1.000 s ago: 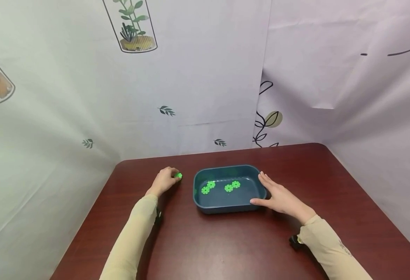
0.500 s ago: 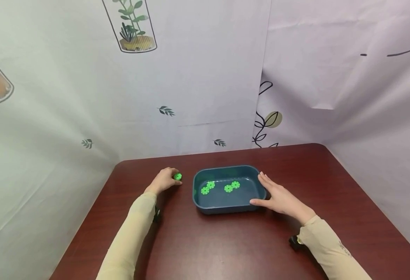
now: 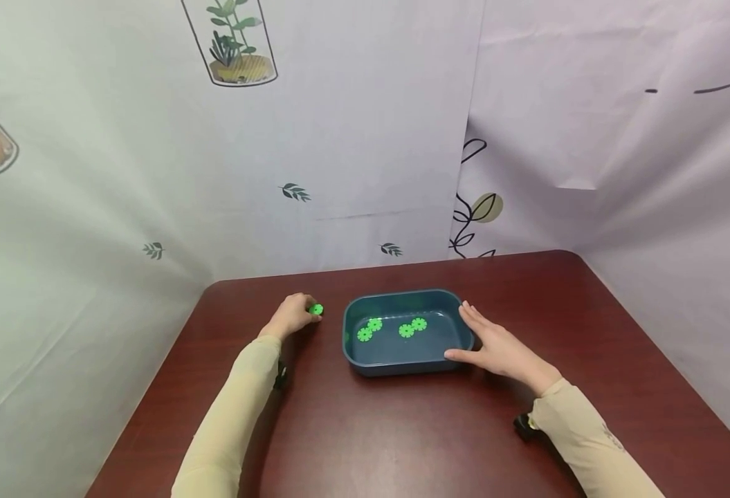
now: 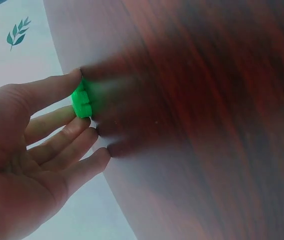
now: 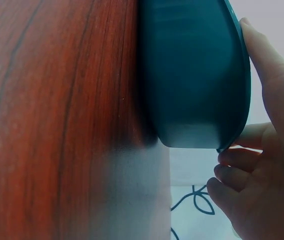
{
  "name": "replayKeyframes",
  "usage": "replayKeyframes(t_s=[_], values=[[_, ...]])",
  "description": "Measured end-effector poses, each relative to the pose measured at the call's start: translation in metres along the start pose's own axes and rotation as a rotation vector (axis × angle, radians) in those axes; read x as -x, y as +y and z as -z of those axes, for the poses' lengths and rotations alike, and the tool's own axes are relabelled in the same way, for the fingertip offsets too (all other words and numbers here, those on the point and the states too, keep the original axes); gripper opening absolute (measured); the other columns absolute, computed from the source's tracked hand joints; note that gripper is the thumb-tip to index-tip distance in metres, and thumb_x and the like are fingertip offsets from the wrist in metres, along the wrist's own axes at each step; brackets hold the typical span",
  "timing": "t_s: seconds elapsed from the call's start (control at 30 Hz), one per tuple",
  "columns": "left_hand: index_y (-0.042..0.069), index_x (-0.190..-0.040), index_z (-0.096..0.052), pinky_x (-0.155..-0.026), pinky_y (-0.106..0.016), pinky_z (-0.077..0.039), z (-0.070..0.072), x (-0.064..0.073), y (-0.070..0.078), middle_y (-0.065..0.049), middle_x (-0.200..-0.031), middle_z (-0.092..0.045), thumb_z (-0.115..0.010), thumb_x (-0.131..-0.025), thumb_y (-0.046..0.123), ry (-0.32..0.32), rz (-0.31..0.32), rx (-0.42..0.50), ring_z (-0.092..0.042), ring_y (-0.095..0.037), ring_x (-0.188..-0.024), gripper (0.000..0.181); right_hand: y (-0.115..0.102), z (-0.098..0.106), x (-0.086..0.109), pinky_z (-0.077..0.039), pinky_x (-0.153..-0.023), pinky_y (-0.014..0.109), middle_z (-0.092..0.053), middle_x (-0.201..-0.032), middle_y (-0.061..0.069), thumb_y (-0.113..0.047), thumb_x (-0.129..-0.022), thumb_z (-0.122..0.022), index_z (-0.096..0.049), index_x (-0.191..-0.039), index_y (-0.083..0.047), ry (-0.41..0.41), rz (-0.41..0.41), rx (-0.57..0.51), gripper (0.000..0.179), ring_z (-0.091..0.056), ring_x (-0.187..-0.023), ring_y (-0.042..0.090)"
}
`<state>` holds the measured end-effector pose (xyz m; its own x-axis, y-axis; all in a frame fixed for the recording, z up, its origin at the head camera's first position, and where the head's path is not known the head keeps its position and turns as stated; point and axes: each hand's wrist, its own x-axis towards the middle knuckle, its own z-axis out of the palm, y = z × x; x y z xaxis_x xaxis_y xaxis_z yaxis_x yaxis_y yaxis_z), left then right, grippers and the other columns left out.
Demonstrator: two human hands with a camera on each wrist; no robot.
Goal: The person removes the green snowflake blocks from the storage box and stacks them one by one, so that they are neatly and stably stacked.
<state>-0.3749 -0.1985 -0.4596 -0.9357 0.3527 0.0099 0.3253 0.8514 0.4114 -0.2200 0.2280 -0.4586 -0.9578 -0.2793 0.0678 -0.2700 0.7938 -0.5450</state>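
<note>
At the left of the head view, my left hand pinches a green flower-shaped disc on the table. In the left wrist view, the green disc stands between thumb and fingers, the fingertips at the tabletop. It looks thick there; I cannot tell whether it is more than one. My right hand rests spread at the right end of a dark blue rectangular tray, thumb on the near rim and fingers on the right rim. Several green flower-shaped discs lie on the tray's floor in two pairs.
The tray stands on a reddish-brown wooden table, right of the left hand with a gap between. Behind the table hangs a pale printed cloth. Cloth walls also close in the left and right sides.
The left thumb and fingers have shifted slightly around the green disc, showing more of it than a second ago. The right hand and the tray hold still; the head view has tilted slightly.
</note>
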Motion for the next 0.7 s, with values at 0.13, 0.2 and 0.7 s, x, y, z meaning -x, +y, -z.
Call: replayKeyframes(t_s=[0.13,0.2,0.7], values=[[-0.007,-0.121,-0.067,-0.091,-0.047,-0.053,-0.0002,-0.0013,-0.0011,-0.021,-0.117,-0.068,-0.076,-0.090,0.015,-0.004,0.007,0.001,-0.064,-0.032,-0.104,0.039,0.0000,0.0000,0.0000,-0.035,-0.107,0.064,-0.017,-0.165,0.020,-0.076,-0.079,-0.066,-0.024,-0.159,-0.002,0.000,-0.001,-0.001,0.117,-0.023,-0.148,0.044],[-0.006,-0.121,-0.067,-0.092,-0.047,-0.053,-0.0005,-0.0020,-0.0018,-0.021,-0.117,-0.068,-0.076,-0.090,0.015,-0.007,0.010,0.001,-0.064,-0.033,-0.105,0.039,-0.0001,0.0000,0.0000,-0.035,-0.108,0.064,-0.017,-0.165,0.019,-0.076,-0.079,-0.066,-0.024,-0.159,-0.002,-0.002,-0.003,-0.002,0.117,-0.023,-0.148,0.044],[-0.007,-0.121,-0.067,-0.092,-0.049,-0.052,-0.0003,-0.0003,-0.0007,-0.022,-0.118,-0.067,-0.074,-0.091,0.011,0.004,-0.005,-0.013,-0.063,-0.034,-0.106,0.036,-0.0010,0.0001,0.0006,-0.035,-0.108,0.064,-0.017,-0.165,0.020,-0.077,-0.078,-0.065,-0.024,-0.159,-0.002,0.004,-0.004,0.001,0.118,-0.023,-0.148,0.044]])
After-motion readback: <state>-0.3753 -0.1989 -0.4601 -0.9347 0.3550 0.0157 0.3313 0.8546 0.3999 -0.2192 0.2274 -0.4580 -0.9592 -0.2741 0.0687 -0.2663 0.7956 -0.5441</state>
